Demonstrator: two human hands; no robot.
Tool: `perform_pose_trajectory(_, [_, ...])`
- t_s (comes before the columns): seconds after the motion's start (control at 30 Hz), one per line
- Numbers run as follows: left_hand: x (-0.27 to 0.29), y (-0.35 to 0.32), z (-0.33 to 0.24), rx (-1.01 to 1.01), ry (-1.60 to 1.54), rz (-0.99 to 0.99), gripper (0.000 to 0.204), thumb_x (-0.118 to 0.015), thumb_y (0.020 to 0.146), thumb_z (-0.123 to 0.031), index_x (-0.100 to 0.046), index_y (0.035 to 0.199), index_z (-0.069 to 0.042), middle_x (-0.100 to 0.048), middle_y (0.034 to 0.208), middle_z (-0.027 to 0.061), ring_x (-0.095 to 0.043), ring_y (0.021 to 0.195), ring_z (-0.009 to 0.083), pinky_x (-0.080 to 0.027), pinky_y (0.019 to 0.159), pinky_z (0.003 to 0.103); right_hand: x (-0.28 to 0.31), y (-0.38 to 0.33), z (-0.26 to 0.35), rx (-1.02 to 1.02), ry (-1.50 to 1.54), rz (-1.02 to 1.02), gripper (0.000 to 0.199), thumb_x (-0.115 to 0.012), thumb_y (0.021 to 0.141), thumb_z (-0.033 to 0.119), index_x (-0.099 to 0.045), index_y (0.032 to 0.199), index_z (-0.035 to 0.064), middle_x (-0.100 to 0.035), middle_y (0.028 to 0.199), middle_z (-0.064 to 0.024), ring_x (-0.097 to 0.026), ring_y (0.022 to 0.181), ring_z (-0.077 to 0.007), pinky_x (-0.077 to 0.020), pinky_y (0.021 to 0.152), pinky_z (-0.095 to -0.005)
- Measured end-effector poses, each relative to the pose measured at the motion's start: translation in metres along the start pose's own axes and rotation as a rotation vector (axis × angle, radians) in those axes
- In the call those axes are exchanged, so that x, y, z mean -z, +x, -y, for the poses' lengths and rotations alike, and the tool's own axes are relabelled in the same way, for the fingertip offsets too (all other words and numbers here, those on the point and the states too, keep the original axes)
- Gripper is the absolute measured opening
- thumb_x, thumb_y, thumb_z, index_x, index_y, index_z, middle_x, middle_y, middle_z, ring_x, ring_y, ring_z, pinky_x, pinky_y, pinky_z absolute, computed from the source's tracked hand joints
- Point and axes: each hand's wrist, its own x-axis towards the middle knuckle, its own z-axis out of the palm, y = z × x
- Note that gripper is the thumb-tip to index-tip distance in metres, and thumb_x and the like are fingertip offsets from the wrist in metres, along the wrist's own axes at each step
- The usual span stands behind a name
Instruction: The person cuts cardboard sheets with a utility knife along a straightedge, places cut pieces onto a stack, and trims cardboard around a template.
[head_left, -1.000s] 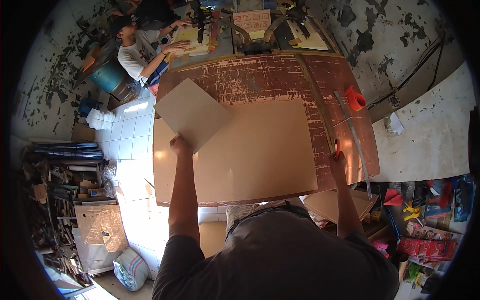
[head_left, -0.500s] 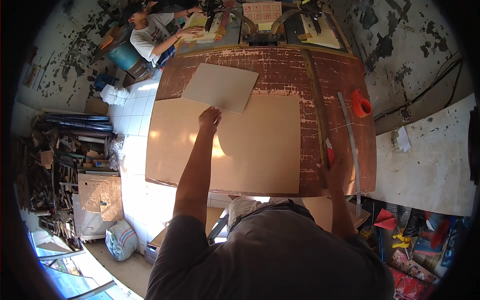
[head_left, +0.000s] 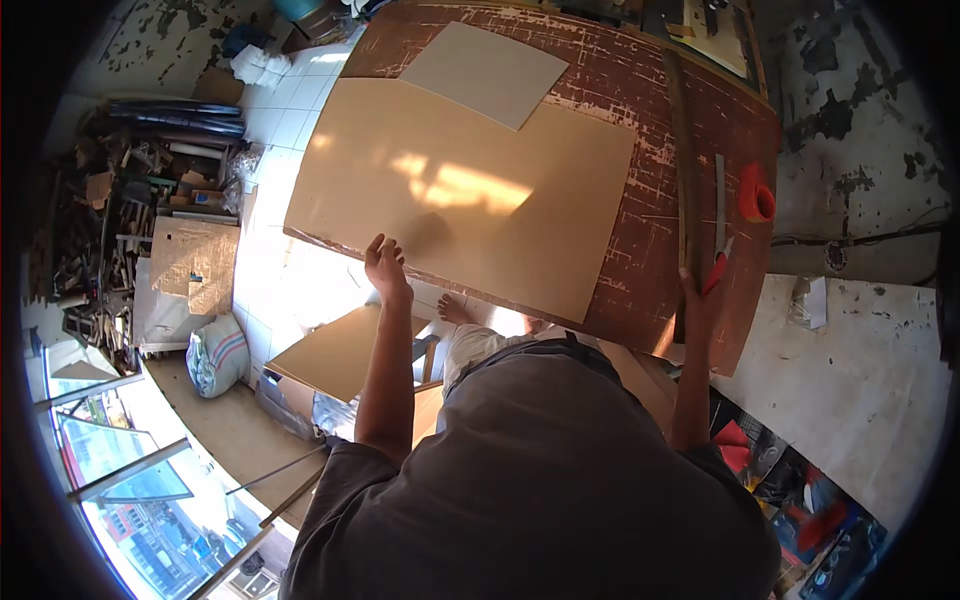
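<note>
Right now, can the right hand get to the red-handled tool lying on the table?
Probably yes. The right hand rests at the table's near edge, and the red-handled tool lies just beyond its fingers with nothing between them. The big brown sheet lies off to the left, out of the way.

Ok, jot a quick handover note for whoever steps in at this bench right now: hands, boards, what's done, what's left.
Left hand: flat on the near edge of the large tan board, holding nothing.
Right hand: on the table's near right edge, at a long dark strip and a red-handled tool.
Small pale sheet: lying on the board's far corner.
Done: both boards laid on the worn table.
Left: no cut or marking visible.
</note>
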Motion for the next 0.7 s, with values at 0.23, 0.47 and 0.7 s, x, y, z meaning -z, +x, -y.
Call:
perform_pose_trajectory(0.23, [0.024,-0.055,0.027,0.234,-0.103,0.039,0.046,-0.062,0.096,-0.022,-0.053,0.136,-0.002,-0.067,0.114,0.0074,-0.064,0.100,0.0175,-0.049,0.088,0.037,-0.008,-0.022,-0.014,0.404,0.110,-0.439,0.068,-0.069,0.094,0.029,-0.038,0.146,-0.0046,-0.049,0.143,-0.0224,-0.050,0.131,-0.0308,-0.0373,0.110,-0.0386])
perform_pose_trajectory(0.47, [0.015,-0.060,0.020,0.295,-0.221,0.097,0.042,-0.065,0.093,-0.018,-0.057,0.132,-0.004,-0.066,0.106,0.0032,-0.062,0.100,0.0164,-0.047,0.088,0.035,-0.025,-0.047,0.001,0.558,0.055,-0.175,0.070,-0.070,0.093,0.033,-0.041,0.146,-0.0031,-0.050,0.143,-0.0212,-0.049,0.133,-0.0312,-0.0368,0.109,-0.0408])
perform_pose_trajectory(0.7, [0.005,-0.037,0.045,0.248,-0.191,0.031,0.034,-0.070,0.089,-0.023,-0.066,0.110,0.003,-0.070,0.097,0.0092,-0.068,0.087,0.0165,-0.053,0.079,0.033,-0.091,0.022,-0.002,0.592,0.051,0.332,0.059,-0.074,0.091,0.031,-0.051,0.134,-0.0028,-0.058,0.105,-0.0091,-0.055,0.099,-0.0178,-0.0448,0.089,-0.0330])
